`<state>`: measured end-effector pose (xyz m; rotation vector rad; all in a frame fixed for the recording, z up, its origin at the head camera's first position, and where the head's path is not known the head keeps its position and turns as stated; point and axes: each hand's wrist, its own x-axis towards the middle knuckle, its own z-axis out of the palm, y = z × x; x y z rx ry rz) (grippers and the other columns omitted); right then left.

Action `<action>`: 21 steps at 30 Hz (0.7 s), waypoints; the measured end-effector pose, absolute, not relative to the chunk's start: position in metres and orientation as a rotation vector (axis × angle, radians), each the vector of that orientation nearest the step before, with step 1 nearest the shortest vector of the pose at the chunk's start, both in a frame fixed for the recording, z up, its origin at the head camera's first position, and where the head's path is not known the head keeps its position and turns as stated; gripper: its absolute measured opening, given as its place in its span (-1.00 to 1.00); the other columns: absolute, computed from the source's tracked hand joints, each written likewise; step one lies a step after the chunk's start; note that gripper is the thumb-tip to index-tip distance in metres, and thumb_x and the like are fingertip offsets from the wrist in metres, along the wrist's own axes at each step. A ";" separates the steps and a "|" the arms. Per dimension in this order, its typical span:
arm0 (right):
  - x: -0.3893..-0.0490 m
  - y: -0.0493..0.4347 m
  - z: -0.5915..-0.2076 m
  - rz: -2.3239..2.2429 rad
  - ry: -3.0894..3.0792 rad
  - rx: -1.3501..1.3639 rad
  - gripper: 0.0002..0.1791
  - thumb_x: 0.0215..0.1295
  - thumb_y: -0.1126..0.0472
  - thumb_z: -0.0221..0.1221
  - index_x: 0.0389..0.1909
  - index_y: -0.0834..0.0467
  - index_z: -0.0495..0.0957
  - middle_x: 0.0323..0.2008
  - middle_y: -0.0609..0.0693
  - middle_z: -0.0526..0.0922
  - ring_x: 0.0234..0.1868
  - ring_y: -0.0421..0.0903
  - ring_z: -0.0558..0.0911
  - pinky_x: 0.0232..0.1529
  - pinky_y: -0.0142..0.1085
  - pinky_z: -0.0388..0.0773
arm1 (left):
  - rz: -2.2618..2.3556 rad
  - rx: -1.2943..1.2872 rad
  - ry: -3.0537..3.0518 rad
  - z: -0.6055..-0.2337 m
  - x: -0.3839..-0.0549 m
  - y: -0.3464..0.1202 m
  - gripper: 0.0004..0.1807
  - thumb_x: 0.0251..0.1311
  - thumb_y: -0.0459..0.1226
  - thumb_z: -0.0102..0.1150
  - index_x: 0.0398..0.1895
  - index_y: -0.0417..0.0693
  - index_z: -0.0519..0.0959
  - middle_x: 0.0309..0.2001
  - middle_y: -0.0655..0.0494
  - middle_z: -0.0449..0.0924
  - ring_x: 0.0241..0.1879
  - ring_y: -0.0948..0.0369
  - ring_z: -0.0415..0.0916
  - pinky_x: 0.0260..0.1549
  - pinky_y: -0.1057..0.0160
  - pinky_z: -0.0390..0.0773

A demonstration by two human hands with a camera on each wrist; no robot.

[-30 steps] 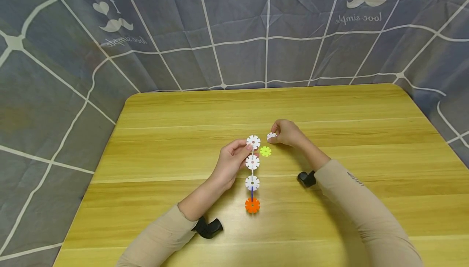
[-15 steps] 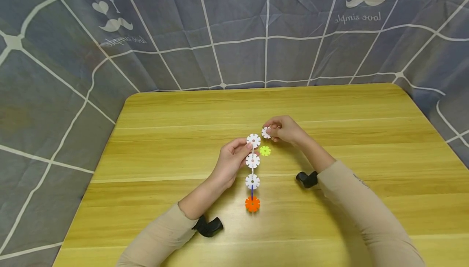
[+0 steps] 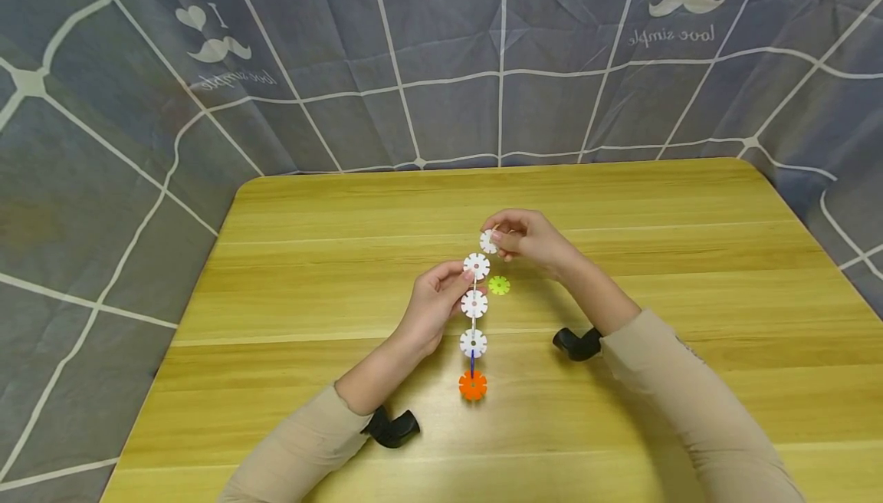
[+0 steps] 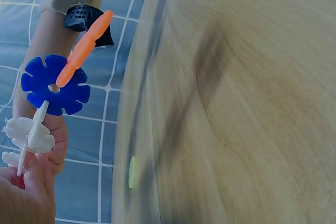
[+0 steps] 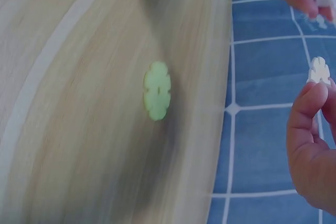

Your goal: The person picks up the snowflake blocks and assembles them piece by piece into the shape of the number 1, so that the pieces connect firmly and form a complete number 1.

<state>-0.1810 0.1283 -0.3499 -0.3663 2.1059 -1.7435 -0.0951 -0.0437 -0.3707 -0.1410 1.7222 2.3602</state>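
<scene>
My left hand grips the upper end of a chain of slotted snowflake discs. The chain's white discs lead down to a blue disc and an orange disc at the near end. Discs alternate between facing me and standing edge-on. Between thumb and fingers, my right hand pinches a loose white snowflake disc, just beyond the chain's top and slightly right, apart from it in the head view. Part of that disc is hidden by the fingers.
A yellow-green snowflake disc lies flat on the wooden table, right of the chain. Black wrist-worn devices show under both sleeves. A grey-blue curtain with white lines hangs behind the table's far edge.
My right hand has moved left and away from me with the loose white disc, towards the chain's top. The left hand and its chain have stayed nearly still.
</scene>
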 end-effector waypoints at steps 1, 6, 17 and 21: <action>-0.180 0.127 -0.349 -1.758 2.086 -0.374 -0.77 0.34 0.42 0.01 -0.05 0.46 0.44 -0.49 0.02 0.45 -0.52 -0.19 0.47 -0.47 -0.45 0.50 | 2.358 -0.138 1.727 -0.371 -0.095 -0.044 -0.75 0.30 -0.46 -0.02 -0.03 -0.47 0.44 -0.10 -0.36 0.53 -0.36 0.23 0.61 -0.38 0.40 0.61; -0.174 0.125 -0.346 -1.808 2.019 -0.398 -0.78 0.34 0.44 -0.01 -0.07 0.49 0.41 -0.47 0.00 0.46 -0.52 -0.20 0.45 -0.47 -0.47 0.46 | 2.351 -0.131 1.725 -0.371 -0.094 -0.043 -0.75 0.29 -0.46 -0.02 -0.02 -0.46 0.44 -0.09 -0.36 0.53 -0.36 0.24 0.60 -0.39 0.41 0.60; -0.170 0.124 -0.345 -1.809 1.986 -0.474 -0.80 0.34 0.43 0.00 -0.12 0.51 0.41 -0.46 -0.01 0.47 -0.50 -0.21 0.43 -0.44 -0.45 0.47 | 2.337 -0.116 1.723 -0.371 -0.093 -0.044 -0.75 0.30 -0.45 -0.02 -0.01 -0.45 0.45 -0.07 -0.38 0.52 -0.33 0.22 0.61 -0.36 0.39 0.61; -0.170 0.125 -0.345 -1.810 1.974 -0.490 -0.80 0.35 0.43 -0.01 -0.12 0.51 0.40 -0.44 0.00 0.46 -0.49 -0.21 0.44 -0.43 -0.45 0.47 | 2.340 -0.120 1.718 -0.371 -0.093 -0.044 -0.75 0.30 -0.46 -0.02 -0.02 -0.45 0.45 -0.10 -0.38 0.53 -0.38 0.28 0.60 -0.38 0.40 0.61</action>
